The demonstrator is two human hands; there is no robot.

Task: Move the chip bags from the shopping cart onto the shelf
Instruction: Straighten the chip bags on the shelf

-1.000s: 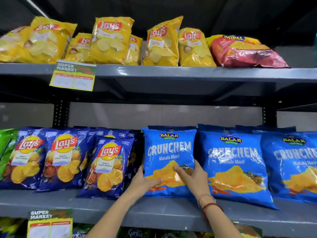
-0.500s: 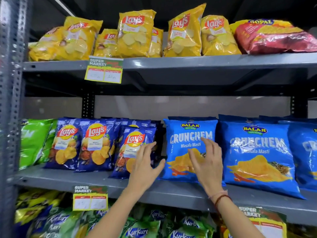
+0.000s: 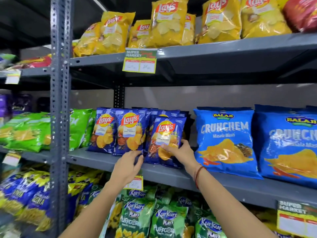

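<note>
Hands are working at the middle tier of the grey metal shelf (image 3: 171,176): the right hand (image 3: 181,152) is curling partly closed around the lower right edge of a dark blue glossy Lay's chip bag (image 3: 165,140), fingers across its front and thumb reaching behind, while the left hand (image 3: 127,167) is hovering loosely open with fingertips just touching the bottom corner of the neighbouring blue Lay's bag (image 3: 128,133), not truly gripping it as far as I can tell. A thin red thread bracelet (image 3: 198,176) is showing on the right wrist. The held bag is standing upright on the shelf board, leaning slightly, in front of more blue bags of the same kind. Just to the right, a large lighter blue Balaji Crunchem bag (image 3: 224,140) is sitting upright, with another like it beyond. To the left, bright green bags (image 3: 78,127) are crowding against the perforated grey upright post (image 3: 59,117). Above, yellow Lay's bags (image 3: 168,23) are filling the top shelf over a yellow-and-green price tag (image 3: 139,60); below, green Kurkure Puffcorn bags (image 3: 166,220) are packed in. The shopping cart is not showing anywhere, so I cannot tell how many bags are waiting in it. Judging by how things lie, this looks like a stage of tidying stock already shelved: the middle tier is looking well filled, and whatever remains in the cart is yet to be brought over.
</note>
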